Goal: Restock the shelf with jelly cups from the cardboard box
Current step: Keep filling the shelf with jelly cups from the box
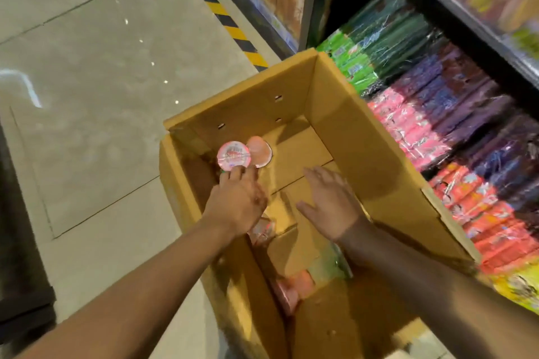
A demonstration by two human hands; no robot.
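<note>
No lettering could be read; the print was blurred. A round pink jelly cup with a foil lid [234, 158] lay in the open brown cardboard box [344, 125] at its ten o'clock corner, a second pink cup [259, 151] touching it at three o'clock. The left hand [236, 204] touched the lid's rim with straight fingertips. The right hand [329, 204] hovered flat, fingers spread, holding nothing.

Left hand [236, 204] touching jelly cup [233, 156] in cardboard box [344, 137], right hand [331, 203] spread flat
</note>
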